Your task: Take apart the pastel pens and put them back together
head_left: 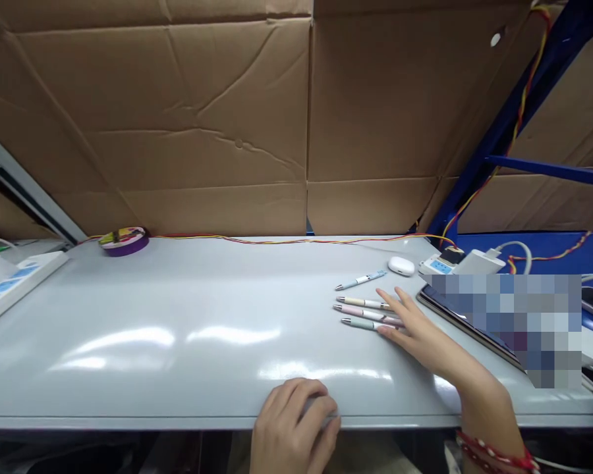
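My right hand reaches in from the right with its fingers spread. Its fingertips lie over the rear ends of three pens, one beige and white, one pink and white and one green and white. Those pens lie roughly side by side, silver tips to the left, their back ends partly hidden. Just beyond them a light blue pen lies at a slant, apart from the fingers. At the table's front edge rests my left hand, its fingers loosely bent and holding nothing that I can see.
On the grey-white table a white earbud case sits behind the pens. To the right are a tablet-like device, partly blurred out, and a power strip with chargers. A purple tape roll stands back left; another power strip is at far left.
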A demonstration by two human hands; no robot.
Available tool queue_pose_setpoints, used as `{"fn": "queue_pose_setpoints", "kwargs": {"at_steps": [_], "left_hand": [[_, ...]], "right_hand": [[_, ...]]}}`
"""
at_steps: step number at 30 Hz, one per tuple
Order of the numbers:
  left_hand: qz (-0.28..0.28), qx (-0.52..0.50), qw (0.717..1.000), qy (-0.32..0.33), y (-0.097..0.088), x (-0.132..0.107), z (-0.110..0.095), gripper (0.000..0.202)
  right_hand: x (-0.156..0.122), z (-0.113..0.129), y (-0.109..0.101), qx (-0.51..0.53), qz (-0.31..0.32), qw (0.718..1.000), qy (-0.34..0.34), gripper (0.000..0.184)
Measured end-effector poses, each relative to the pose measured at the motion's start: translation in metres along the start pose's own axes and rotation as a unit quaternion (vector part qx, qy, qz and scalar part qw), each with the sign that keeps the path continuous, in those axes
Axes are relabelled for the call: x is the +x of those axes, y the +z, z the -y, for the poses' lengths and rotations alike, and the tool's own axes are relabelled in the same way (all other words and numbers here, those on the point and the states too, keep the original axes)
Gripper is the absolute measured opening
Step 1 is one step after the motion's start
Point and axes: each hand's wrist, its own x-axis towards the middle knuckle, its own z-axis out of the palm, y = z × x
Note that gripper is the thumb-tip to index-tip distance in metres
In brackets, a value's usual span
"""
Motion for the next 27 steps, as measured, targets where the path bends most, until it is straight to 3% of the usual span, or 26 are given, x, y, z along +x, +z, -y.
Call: {"fn": "queue_pose_setpoints", "kwargs": {"at_steps": [5, 10, 13, 21, 24, 27], "left_hand": [[-0.023, -0.005, 1.000, 0.016, 0.005, -0.002, 0.003, 0.020], [-0.019, 0.016, 0.999, 0.030, 0.000, 0.001, 0.004, 0.018], [-0.007, 0.033, 0.998, 0.052, -0.004, 0.003, 0.004, 0.016], [-0.008, 0.034, 0.998, 0.045, -0.002, 0.000, 0.006, 0.016], [0.010, 0.041, 0.998, 0.040, -0.001, 0.001, 0.005, 0.015], [-0.031, 0.033, 0.998, 0.035, 0.003, -0.001, 0.005, 0.019]], "right_hand": [[0.023, 0.003, -0.022, -0.034, 0.045, 0.997, -0.051, 0.069], [0.064, 0.013, -0.040, -0.047, 0.075, 0.989, -0.120, 0.096], [0.073, 0.019, -0.040, -0.044, 0.073, 0.983, -0.161, 0.091], [0.027, 0.021, -0.011, -0.030, 0.021, 0.984, -0.172, 0.055], [0.016, 0.023, -0.004, -0.032, 0.019, 0.991, -0.129, 0.050], [0.010, 0.030, 0.000, -0.037, 0.019, 0.997, -0.069, 0.047]]}}
